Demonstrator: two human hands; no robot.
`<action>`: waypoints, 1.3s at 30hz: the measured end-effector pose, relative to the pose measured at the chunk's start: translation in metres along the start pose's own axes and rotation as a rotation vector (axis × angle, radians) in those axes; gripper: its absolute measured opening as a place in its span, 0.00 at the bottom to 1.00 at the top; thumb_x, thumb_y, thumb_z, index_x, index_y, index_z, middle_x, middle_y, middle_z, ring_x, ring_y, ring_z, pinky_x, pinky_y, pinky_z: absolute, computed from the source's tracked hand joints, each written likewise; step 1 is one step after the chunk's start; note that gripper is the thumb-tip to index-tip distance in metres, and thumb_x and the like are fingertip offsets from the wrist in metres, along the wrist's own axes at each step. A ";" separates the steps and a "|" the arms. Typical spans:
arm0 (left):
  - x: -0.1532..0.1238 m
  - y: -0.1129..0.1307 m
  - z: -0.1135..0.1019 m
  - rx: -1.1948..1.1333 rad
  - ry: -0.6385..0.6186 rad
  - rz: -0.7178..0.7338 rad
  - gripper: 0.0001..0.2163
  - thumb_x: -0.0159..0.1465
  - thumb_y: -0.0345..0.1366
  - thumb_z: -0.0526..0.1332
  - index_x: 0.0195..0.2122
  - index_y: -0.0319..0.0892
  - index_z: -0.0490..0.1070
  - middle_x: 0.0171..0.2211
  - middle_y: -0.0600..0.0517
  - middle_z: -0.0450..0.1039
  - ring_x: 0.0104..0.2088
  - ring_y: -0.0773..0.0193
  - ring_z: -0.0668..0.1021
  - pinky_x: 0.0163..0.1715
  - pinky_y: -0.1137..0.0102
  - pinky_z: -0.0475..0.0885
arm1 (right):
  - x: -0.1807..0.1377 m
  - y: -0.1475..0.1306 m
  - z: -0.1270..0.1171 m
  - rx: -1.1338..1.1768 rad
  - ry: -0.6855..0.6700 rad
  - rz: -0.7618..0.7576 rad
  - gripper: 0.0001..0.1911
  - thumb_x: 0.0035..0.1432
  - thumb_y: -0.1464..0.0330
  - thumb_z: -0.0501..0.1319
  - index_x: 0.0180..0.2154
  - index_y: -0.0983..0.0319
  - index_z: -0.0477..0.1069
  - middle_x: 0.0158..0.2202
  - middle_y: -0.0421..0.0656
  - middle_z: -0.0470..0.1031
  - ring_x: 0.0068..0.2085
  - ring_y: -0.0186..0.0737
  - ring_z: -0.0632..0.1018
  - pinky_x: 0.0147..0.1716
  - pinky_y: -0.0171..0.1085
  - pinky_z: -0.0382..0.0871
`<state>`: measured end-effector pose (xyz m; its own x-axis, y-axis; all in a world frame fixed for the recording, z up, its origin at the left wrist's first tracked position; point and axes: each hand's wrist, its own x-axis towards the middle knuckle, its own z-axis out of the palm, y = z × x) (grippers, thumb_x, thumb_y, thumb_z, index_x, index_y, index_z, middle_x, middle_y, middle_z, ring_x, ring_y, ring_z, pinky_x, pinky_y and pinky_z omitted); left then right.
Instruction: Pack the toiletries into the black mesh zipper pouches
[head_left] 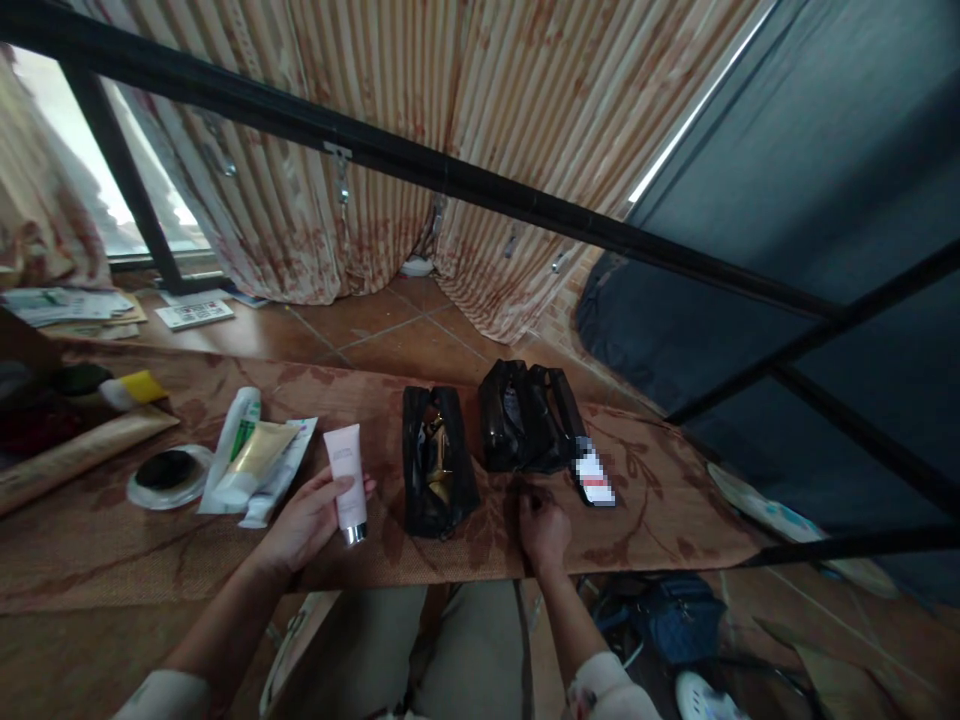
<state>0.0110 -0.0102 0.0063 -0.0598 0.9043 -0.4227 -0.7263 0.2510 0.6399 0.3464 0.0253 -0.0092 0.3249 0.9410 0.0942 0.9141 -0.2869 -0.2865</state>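
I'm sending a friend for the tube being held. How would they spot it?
On the brown patterned table, look between the heap of tubes and the open black pouch. The left hand grips a pale pink tube with a silver cap, the only pink one.

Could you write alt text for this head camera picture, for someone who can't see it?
A person's left hand holds a pale pink tube over a patterned brown table, while the right hand rests closed near two black pouches. More tubes and an open black pouch lie alongside.
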 end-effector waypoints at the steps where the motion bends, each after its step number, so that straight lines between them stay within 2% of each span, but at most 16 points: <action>1: 0.000 0.000 -0.001 0.000 -0.005 -0.002 0.12 0.52 0.24 0.66 0.38 0.36 0.74 0.36 0.45 0.78 0.37 0.59 0.81 0.39 0.68 0.76 | 0.000 0.000 0.000 -0.004 -0.006 0.002 0.18 0.62 0.61 0.51 0.42 0.62 0.76 0.35 0.49 0.79 0.37 0.43 0.77 0.32 0.34 0.61; 7: -0.002 -0.001 -0.002 0.019 -0.037 0.004 0.17 0.46 0.24 0.70 0.39 0.37 0.74 0.37 0.46 0.79 0.41 0.57 0.80 0.43 0.67 0.74 | 0.000 0.001 0.000 0.013 -0.013 0.000 0.18 0.62 0.61 0.51 0.43 0.62 0.76 0.37 0.49 0.79 0.36 0.42 0.77 0.32 0.34 0.61; 14: -0.002 -0.002 -0.006 0.087 -0.089 0.022 0.22 0.45 0.24 0.71 0.43 0.38 0.73 0.40 0.46 0.78 0.42 0.57 0.80 0.45 0.65 0.72 | 0.000 0.001 0.001 0.017 -0.008 -0.003 0.19 0.62 0.61 0.51 0.42 0.63 0.76 0.38 0.49 0.79 0.35 0.41 0.77 0.32 0.34 0.60; 23: -0.004 -0.004 -0.005 0.143 -0.121 0.046 0.27 0.45 0.24 0.70 0.49 0.41 0.72 0.43 0.46 0.78 0.46 0.56 0.78 0.44 0.69 0.72 | 0.000 0.002 0.002 0.046 0.005 0.000 0.19 0.61 0.61 0.52 0.42 0.63 0.76 0.38 0.50 0.79 0.37 0.42 0.77 0.32 0.34 0.60; 29: -0.006 -0.002 -0.002 0.145 -0.110 0.039 0.32 0.44 0.24 0.70 0.53 0.42 0.70 0.42 0.46 0.78 0.44 0.56 0.79 0.43 0.69 0.72 | 0.000 0.002 0.001 0.040 -0.012 -0.007 0.19 0.61 0.61 0.51 0.44 0.63 0.76 0.40 0.49 0.78 0.37 0.42 0.77 0.32 0.34 0.61; 39: -0.005 -0.003 -0.001 0.132 -0.095 0.048 0.28 0.45 0.25 0.70 0.49 0.41 0.72 0.40 0.47 0.79 0.41 0.59 0.80 0.44 0.70 0.72 | 0.000 0.002 0.000 0.021 -0.009 -0.004 0.18 0.61 0.61 0.52 0.43 0.63 0.76 0.39 0.49 0.78 0.35 0.41 0.77 0.31 0.33 0.59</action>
<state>0.0127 -0.0152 0.0061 -0.0231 0.9435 -0.3307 -0.6276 0.2438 0.7393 0.3481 0.0253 -0.0100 0.3185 0.9439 0.0868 0.9101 -0.2789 -0.3065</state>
